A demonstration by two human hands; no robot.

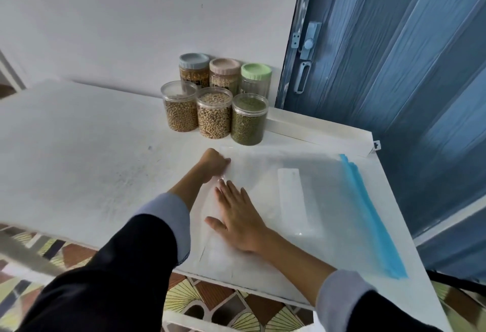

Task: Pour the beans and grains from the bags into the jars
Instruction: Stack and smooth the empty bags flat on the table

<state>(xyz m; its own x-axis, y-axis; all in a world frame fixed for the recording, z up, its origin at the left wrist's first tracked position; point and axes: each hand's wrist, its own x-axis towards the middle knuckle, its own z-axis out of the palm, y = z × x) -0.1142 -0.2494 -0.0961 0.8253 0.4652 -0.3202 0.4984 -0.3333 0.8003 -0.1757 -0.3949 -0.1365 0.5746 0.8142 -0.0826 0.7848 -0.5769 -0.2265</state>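
An empty clear zip bag (328,195) with a blue zipper strip (368,213) lies flat on the white table (92,160). My left hand (214,163) is at the bag's far left corner, fingers curled and pinching its edge. My right hand (236,218) lies flat on the bag's left side, fingers straight, pressing it down. Behind the bag stand three lidless jars: tan beans (180,110), pale beans (214,116) and green beans (248,121). Three lidded jars stand behind them, with a grey-blue lid (194,58), a pink lid (224,63) and a green lid (256,70).
A long white box (315,134) lies along the table's back right edge. A blue door (394,68) with a latch stands to the right, a white wall behind. Patterned floor tiles (223,302) show under the table's near edge.
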